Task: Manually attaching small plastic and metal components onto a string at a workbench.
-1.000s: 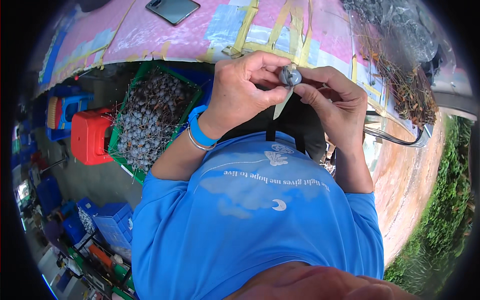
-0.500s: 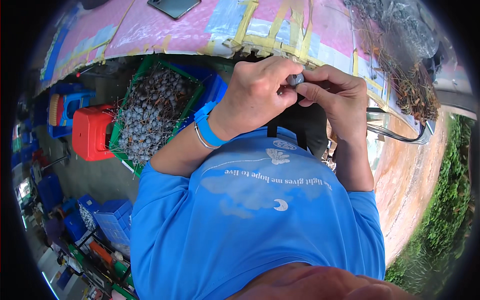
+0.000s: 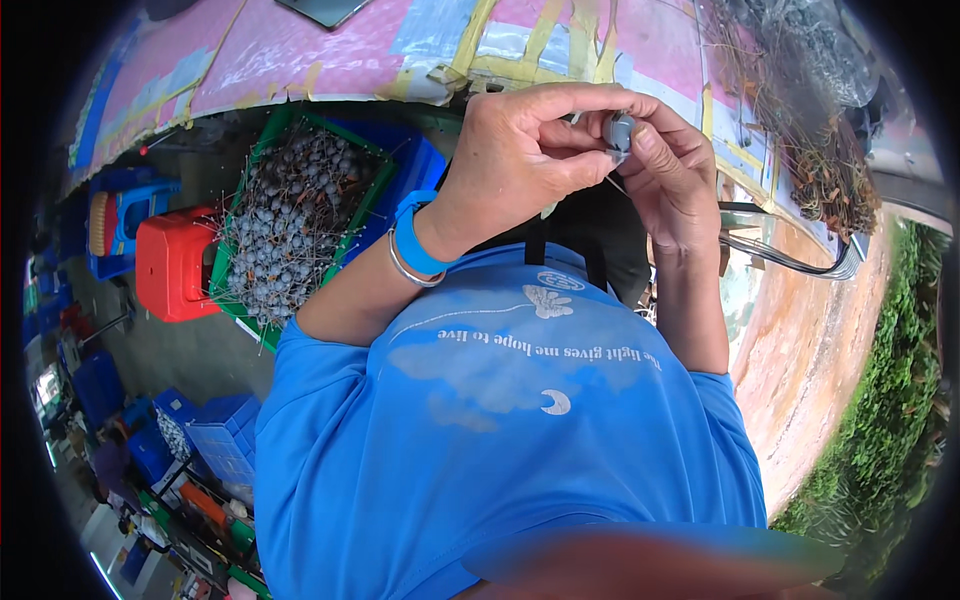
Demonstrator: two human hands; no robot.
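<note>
A small glossy grey ball (image 3: pixel 619 131) sits between my two hands at the table's near edge. My right hand (image 3: pixel 672 175) grips it, with the thumb pressed against its right side. From the left, my left hand (image 3: pixel 515 145) closes on it too, its index finger arched over the top and its thumb at the lower side. A thin pale bit, perhaps film or stem, shows below the ball by the left thumb; its kind is unclear. My left wrist carries a blue band (image 3: pixel 415 235) and a metal bangle.
Left of me, a green crate (image 3: pixel 220 270) holds many grey balls on thin stems, beside a blue crate (image 3: pixel 425 170). A red stool (image 3: pixel 172 265) stands further left. The table (image 3: pixel 330 60) is covered in taped pink sheeting. Dry stems (image 3: pixel 835 185) and clear plastic lie at right.
The ball has shifted up and right with both hands. My left index finger now arches over it, and more of the ball shows.
</note>
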